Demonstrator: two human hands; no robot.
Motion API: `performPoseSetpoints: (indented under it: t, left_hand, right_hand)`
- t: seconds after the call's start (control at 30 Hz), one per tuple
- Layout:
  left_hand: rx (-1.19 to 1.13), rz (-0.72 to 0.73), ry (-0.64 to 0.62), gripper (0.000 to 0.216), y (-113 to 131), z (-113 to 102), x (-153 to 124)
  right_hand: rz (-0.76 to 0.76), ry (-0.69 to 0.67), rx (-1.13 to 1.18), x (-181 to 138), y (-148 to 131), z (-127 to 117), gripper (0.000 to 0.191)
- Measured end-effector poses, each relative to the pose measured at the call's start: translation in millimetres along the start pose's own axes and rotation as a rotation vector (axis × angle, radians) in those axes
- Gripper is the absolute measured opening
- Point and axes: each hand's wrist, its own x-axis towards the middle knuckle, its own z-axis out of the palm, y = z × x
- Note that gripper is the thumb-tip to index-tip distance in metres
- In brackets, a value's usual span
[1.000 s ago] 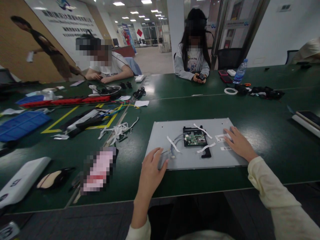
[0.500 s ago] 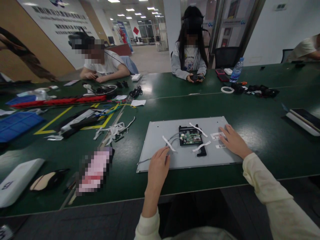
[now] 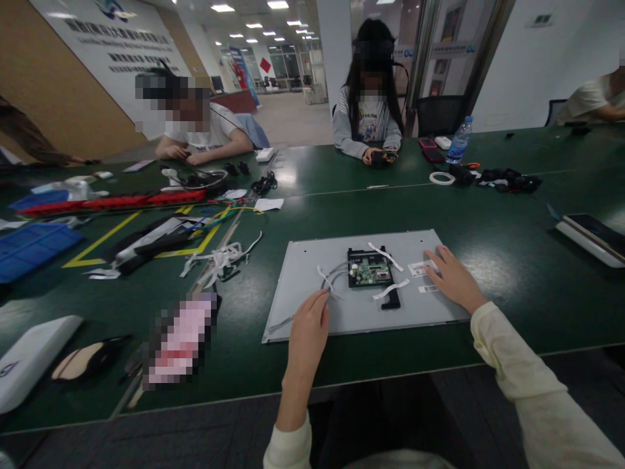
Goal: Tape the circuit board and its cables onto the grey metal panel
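Observation:
A flat grey panel (image 3: 303, 260) lies on the table in front of me. In its middle is a green circuit board (image 3: 371, 272) in a black frame, with white tape strips (image 3: 391, 290) across the frame's edges. A grey cable (image 3: 336, 268) runs from the board toward the panel's left side. My left hand (image 3: 308, 326) is over the panel's front left part, fingers closed at the cable, beside a bent tape strip (image 3: 322, 275). Its fingertips partly hide the cable. My right hand (image 3: 455, 281) rests open on the panel's right side, fingertips by a white label (image 3: 418, 268).
Left of the panel lie tangled white strips (image 3: 225, 260), a pink blurred item (image 3: 183, 342), a mouse (image 3: 88, 358) and a white box (image 3: 36, 361). Two people sit across the table (image 3: 312, 208). A water bottle (image 3: 459, 140) and a tape roll (image 3: 441, 178) stand farther right.
The tape strip by my left hand was straight and now looks bent, and the cable there curves more. My right hand stays on the panel. The view has shifted slightly.

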Motion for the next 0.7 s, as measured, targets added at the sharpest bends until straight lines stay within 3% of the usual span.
performPoseSetpoints:
  t: [0.13, 0.23, 0.37, 0.53, 0.7]
  left_hand:
    - [0.05, 0.031, 0.038, 0.031, 4.6, -2.0, 2.3]
    - [0.092, 0.099, 0.039, 0.029, 22.8, -13.8, 17.6]
    - [0.074, 0.33, -0.154, 0.038, 56.7, -22.5, 58.3]
    - [0.137, 0.402, -0.384, 0.052, 74.8, 8.9, 99.1]
    - [0.175, 0.347, -0.344, 0.057, 67.5, 42.8, 104.4]
  right_hand:
    - [-0.002, -0.004, 0.013, 1.4, -0.5, -0.5, 0.058]
    - [-0.003, -0.006, 0.024, 2.3, -1.9, -2.6, 0.058]
    - [0.012, -0.015, 0.039, 2.9, -2.9, -3.7, 0.059]
    - [0.016, -0.013, 0.059, 4.0, -1.4, -2.7, 0.059]
    - [0.014, -0.007, 0.075, 4.4, -1.4, -3.6, 0.059]
